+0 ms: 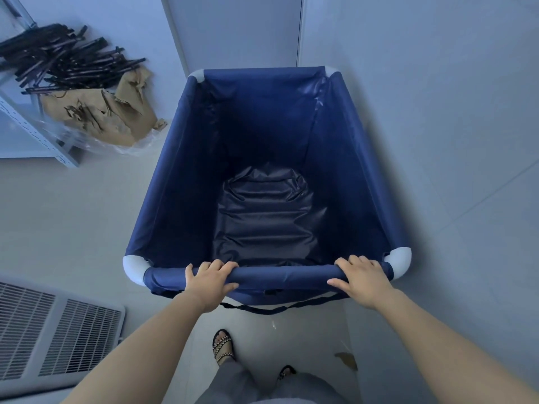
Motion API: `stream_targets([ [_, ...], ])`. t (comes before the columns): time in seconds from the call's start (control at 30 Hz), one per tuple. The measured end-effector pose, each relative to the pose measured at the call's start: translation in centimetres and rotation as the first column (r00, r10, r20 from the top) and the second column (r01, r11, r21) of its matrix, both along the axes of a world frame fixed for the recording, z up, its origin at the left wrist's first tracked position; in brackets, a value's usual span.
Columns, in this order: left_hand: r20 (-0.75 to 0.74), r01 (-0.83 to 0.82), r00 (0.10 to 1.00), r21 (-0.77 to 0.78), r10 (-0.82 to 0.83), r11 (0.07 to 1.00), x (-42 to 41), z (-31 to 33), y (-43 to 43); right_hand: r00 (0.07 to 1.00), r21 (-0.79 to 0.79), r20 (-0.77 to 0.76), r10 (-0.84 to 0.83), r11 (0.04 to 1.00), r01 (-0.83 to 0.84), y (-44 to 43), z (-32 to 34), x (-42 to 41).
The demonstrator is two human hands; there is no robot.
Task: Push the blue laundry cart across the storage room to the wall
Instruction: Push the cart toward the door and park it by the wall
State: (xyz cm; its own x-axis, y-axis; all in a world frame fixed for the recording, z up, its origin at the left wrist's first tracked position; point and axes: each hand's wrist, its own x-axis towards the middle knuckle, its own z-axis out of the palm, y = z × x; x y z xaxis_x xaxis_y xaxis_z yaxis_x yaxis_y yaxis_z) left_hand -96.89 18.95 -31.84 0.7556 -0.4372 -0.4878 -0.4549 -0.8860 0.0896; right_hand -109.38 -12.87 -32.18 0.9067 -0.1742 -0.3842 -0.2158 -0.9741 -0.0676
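The blue laundry cart [163, 199] fills the middle of the head view: a deep fabric bin on a frame with white corner joints, nothing inside but a dark wrinkled liner on the bottom. My left hand [210, 279] grips the near top rail left of centre. On the same rail, near the right corner, my right hand [360, 277] is closed. The cart's far rim sits close to the pale wall [242, 30] ahead, and its right side runs along the right-hand wall [437, 112].
A pile of black rods [58, 62] and torn brown paper [108, 115] lies on the floor at the far left, beside a grey metal shelf frame [38, 135]. A white grille panel [52, 330] lies at the near left. My sandalled feet [223, 344] stand behind the cart.
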Motion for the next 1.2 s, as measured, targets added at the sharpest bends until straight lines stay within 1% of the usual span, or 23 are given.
stream_targets([
  [0.1,-0.032,0.012,0.999,0.02,-0.012,1.0,0.2,0.1,0.1,1.0,0.005,0.027,-0.009,1.0,0.009,0.1,-0.3,-0.6],
  [0.3,-0.013,0.029,1.0,0.016,-0.028,0.999,-0.1,-0.1,0.6,0.997,-0.002,0.074,-0.015,1.0,0.015,0.8,-0.8,-1.5],
  [0.57,-0.007,0.048,0.999,0.009,-0.048,0.999,-0.3,-0.1,1.1,0.997,0.02,0.07,-0.036,0.999,0.034,1.4,-0.9,-2.3],
  [0.67,0.026,0.059,0.998,0.004,-0.059,0.998,-0.5,-0.2,1.3,0.998,0.036,0.052,-0.044,0.998,0.043,1.6,-0.6,-2.4],
  [0.77,0.072,0.066,0.995,-0.012,-0.065,0.998,-1.1,-0.3,1.5,0.999,0.111,0.029,-0.036,0.993,0.032,1.8,-0.2,-2.5],
  [0.87,0.085,0.063,0.995,-0.037,-0.06,0.997,-1.3,-0.4,1.7,0.996,0.229,0.089,-0.023,0.973,0.002,3.1,0.5,-2.1],
  [0.97,0.072,0.112,0.992,-0.062,-0.108,0.992,-0.6,-0.1,1.9,0.986,0.271,0.165,-0.028,0.962,-0.018,5.5,0.9,-0.5],
  [1.03,0.097,0.169,0.982,-0.091,-0.16,0.981,0.0,0.0,2.2,0.979,0.273,0.203,-0.031,0.962,-0.026,7.1,1.0,0.7],
  [1.2,0.143,0.293,0.951,-0.122,-0.275,0.948,0.9,-0.4,2.9,0.973,0.223,0.227,-0.033,0.975,-0.019,9.7,0.2,1.8],
])
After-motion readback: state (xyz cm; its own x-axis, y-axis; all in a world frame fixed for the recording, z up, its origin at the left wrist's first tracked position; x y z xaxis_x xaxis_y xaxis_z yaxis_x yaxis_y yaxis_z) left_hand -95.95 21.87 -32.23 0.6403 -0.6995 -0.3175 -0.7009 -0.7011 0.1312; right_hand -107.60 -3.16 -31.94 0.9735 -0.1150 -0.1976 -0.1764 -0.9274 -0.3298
